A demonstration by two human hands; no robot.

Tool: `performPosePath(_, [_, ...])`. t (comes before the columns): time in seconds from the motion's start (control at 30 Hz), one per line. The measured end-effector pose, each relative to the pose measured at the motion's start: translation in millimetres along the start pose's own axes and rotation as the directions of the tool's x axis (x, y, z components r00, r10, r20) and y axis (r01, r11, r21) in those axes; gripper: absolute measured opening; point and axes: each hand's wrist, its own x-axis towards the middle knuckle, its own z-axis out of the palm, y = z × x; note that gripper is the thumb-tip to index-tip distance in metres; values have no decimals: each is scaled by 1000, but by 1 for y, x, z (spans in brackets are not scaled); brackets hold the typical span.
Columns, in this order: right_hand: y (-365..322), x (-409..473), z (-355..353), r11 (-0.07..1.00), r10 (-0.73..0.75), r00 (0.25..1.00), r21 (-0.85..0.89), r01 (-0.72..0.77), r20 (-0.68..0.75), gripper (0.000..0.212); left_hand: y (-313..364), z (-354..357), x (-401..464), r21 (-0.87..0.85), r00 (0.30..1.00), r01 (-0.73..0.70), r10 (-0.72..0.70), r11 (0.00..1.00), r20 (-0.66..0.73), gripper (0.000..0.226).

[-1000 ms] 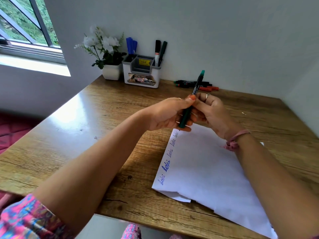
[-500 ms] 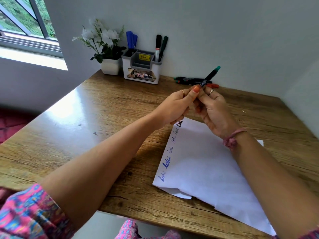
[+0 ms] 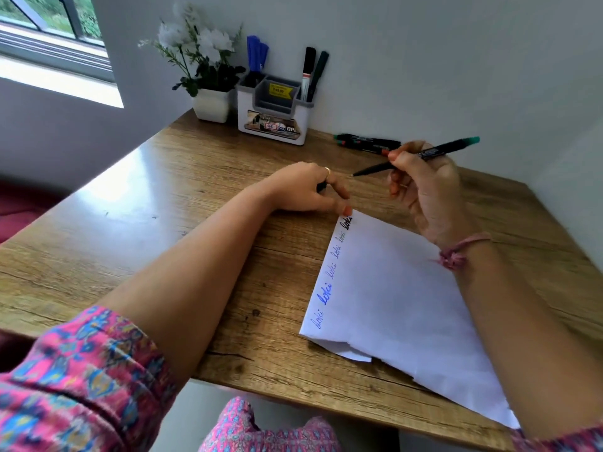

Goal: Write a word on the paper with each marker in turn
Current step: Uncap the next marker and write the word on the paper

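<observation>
So the green-ended marker (image 3: 421, 154) is up in the air over the far side of the worktop (image 3: 156, 203), uncapped, tip pointing left toward the other hand. The right hand (image 3: 424, 190) has its grip pinched round the barrel. The left hand (image 3: 310, 190) sits on the worktop just off the paper's top corner, fingers curled round something small and dark, looks like the cap but honestly can't tell for sure. The paper (image 3: 408, 305) lies angled in front of the person, with a row of handwritten words (image 3: 332, 272) down its left edge, mostly blue, the top one black. Further back, a few more markers (image 3: 365, 143) lie by the wall, next to a white desk organizer (image 3: 272, 120) holding pens, and a small pot of white flowers (image 3: 208, 76) beside that
</observation>
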Motion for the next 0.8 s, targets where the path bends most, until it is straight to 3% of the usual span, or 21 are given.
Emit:
performPosePath(0.07, [-9, -3, 5, 999, -20, 996, -27, 22, 91, 9, 4, -2, -2, 66, 998, -16, 11, 998, 68, 41])
performPosePath(0.17, [-15, -14, 12, 990, 32, 964, -140, 5, 263, 21, 8, -4, -1, 67, 999, -2, -1, 998, 49, 24])
performPosePath(0.3, [-8, -50, 6, 976, 205, 847, -166, -140, 491, 27, 6, -3, 0, 36, 998, -30, 28, 999, 54, 20])
performPosePath(0.4, [-6, -78, -3, 966, 247, 776, -209, -151, 580, 16, 4, -3, -1, 19, 996, -37, 35, 999, 78, 43])
performPosePath(0.6, [2, -97, 8, 953, 234, 766, -298, -58, 599, 13, 5, -3, -2, -6, 998, -23, 23, 1000, 60, 43])
performPosePath(0.8, [14, -106, 7, 969, 169, 780, -248, -19, 603, 9, 5, -3, -3, -42, 999, -6, 8, 999, 40, 43])
